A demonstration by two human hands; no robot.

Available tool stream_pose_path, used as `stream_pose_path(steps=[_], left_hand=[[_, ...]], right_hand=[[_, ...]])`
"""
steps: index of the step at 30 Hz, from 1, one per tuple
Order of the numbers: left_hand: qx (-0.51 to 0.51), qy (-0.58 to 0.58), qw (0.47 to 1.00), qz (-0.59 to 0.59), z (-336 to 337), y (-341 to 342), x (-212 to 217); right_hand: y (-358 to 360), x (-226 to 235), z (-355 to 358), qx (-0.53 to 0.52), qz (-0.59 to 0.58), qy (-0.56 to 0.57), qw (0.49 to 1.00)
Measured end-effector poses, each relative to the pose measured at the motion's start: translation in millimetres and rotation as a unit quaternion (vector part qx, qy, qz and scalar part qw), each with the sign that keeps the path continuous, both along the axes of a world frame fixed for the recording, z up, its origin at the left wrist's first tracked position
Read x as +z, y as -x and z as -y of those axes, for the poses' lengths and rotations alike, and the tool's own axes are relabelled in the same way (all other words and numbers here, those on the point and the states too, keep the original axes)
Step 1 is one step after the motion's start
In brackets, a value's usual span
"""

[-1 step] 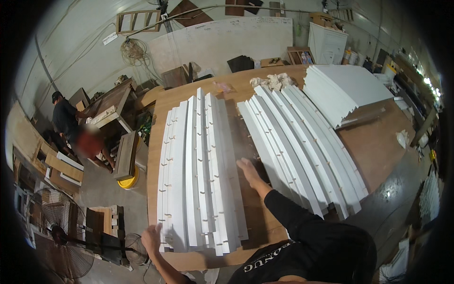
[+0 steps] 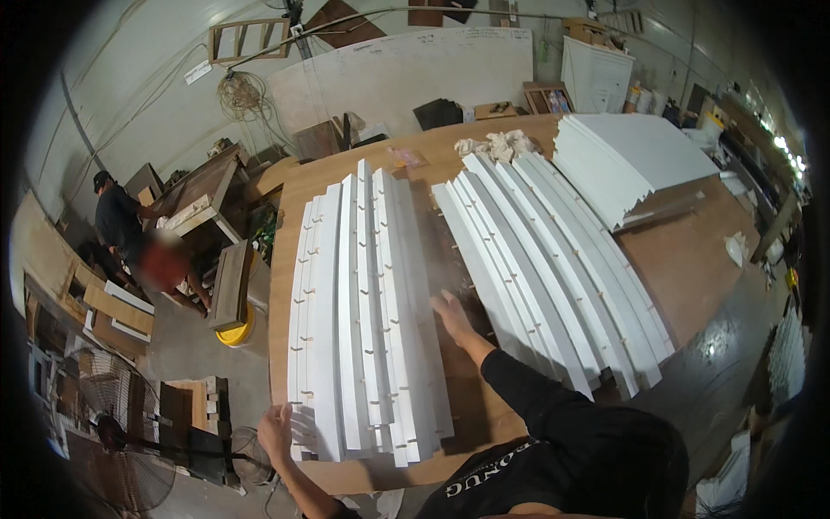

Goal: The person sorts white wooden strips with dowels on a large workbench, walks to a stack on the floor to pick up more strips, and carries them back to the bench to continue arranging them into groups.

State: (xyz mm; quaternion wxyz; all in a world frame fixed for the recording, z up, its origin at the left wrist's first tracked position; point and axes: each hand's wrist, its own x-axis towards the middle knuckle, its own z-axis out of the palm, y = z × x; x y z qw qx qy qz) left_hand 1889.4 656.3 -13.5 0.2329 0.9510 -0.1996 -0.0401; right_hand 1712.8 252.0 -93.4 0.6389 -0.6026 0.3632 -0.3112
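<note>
Long white strips or boards lie side by side in two groups on a brown tabletop, the left group (image 2: 327,346) and the right group (image 2: 527,259). Small tan clip-like pieces dot their lengths. My left hand (image 2: 275,428) is at the near left corner of the left group, its bent fingers against the outer strip's edge; how far they close around it is hidden. Over the gap between the groups is my right hand (image 2: 452,315), fingers stretched toward the left group's right edge. Nothing shows in it, and whether it touches the strip I cannot tell.
A stack of white panels (image 2: 640,164) sits at the table's far right, with crumpled cloth (image 2: 497,145) beside it. Left of the table are a yellow-rimmed bucket (image 2: 235,334), floor fans (image 2: 108,424) and a person (image 2: 121,216) at another bench (image 2: 199,208).
My left hand has shifted slightly up and left along the outer strip's edge. My right hand and both groups of strips look nearly the same.
</note>
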Motion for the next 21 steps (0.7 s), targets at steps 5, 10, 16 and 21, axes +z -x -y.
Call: stream_pose_path(steps=[5,10,16,21], left_hand=[[0.02,0.175,0.982,-0.068,-20,-31,-81],[0.0,0.044,0.999,-0.025,-14,-5,-63],[0.016,0.067,0.998,-0.01,-41,6,-78],[0.03,0.091,0.995,0.017,-19,20,-65]], right_hand=[[-19,-12,-19,0.106,-0.008,0.077,0.991],[-15,-26,9,0.16,-0.116,0.126,0.972],[50,10,13,0.031,-0.362,0.446,0.818],[71,8,19,0.092,-0.393,0.501,0.765]])
